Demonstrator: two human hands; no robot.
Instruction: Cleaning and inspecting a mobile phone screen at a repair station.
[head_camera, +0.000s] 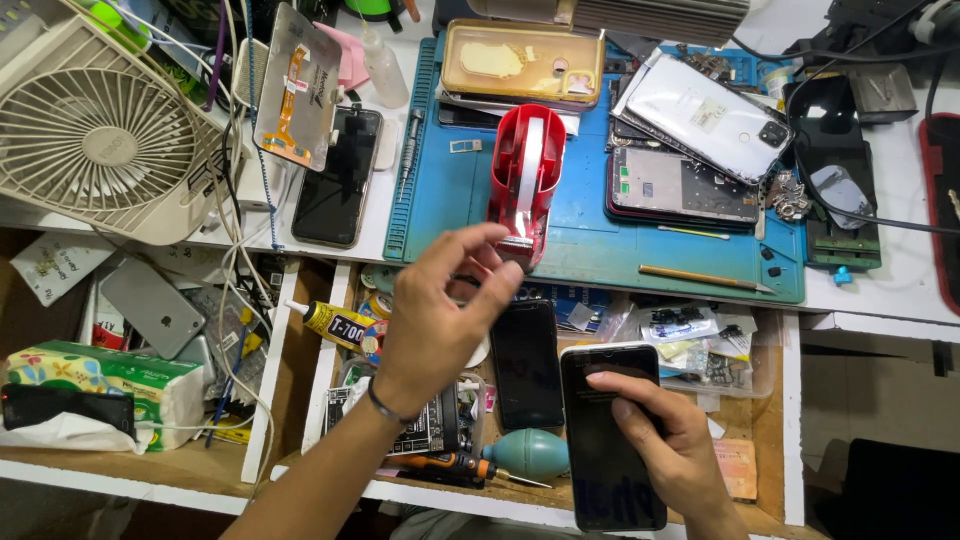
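Nearest the camera, the right hand (665, 440) grips a black smartphone (608, 440) from its right side, thumb laid across the dark screen and the other fingers wrapped behind it; the phone is held face up over the open wooden drawer (790, 420). To its left the left hand (440, 310) is raised above the drawer, a thin band at the wrist, its fingers loosely curled with the thumb and fingertips reaching to the front edge of the red tape dispenser (525, 180); whether they pinch the tape end I cannot tell.

Under the hands, in the drawer, lie a second dark phone (527, 365) just beside the held one, a teal rubber air blower (530, 452), an orange-handled screwdriver (445, 463), a tube of glue (335, 322) with a yellow label, and clear bags of small parts (690, 335). In the compartment to the left sit a silver phone back (150, 305) and a pack of tissues (100, 385).

Farther off, on the white bench, the dispenser stands upright on a blue work mat (620, 250), with a pencil-like stick (705, 278) near the mat's front edge. Behind it lie an amber phone case (520, 62), a white phone back cover (705, 115) and an opened phone frame (680, 188). Left of the mat a black phone (338, 178) lies face up, a display panel with an orange flex cable (295, 90) leaning over it, and a beige desk fan (95, 135) stands at the far left.
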